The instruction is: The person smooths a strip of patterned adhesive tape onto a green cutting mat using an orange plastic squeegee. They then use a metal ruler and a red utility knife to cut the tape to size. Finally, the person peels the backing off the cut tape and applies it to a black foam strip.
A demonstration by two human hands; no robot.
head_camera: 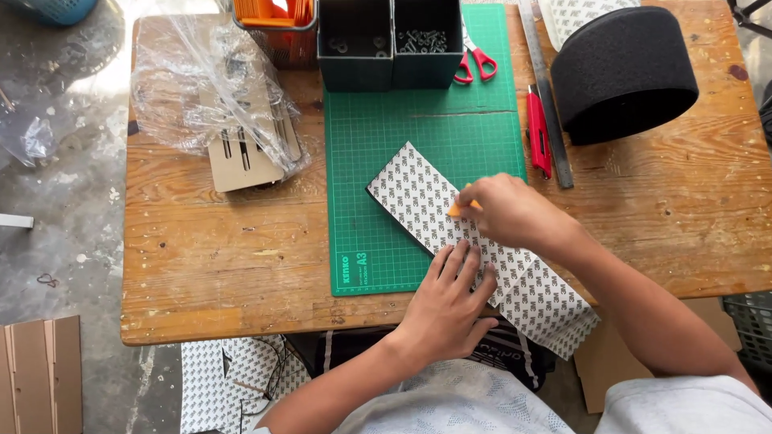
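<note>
A long strip of black foam with white patterned backing [418, 197] lies diagonally across the green cutting mat [418, 128] and hangs past the table's near edge. My left hand [449, 305] presses flat on the strip's middle, fingers spread. My right hand [511, 210] rests on the strip just above it and grips a small orange tool [460, 209], whose tip touches the backing.
A wooden table [201, 257] carries a crumpled clear plastic bag over cardboard pieces [225, 104], two dark bins with screws [390, 44], red scissors [474, 63], a metal ruler [547, 104], a red cutter [537, 133] and a black foam roll [623, 72].
</note>
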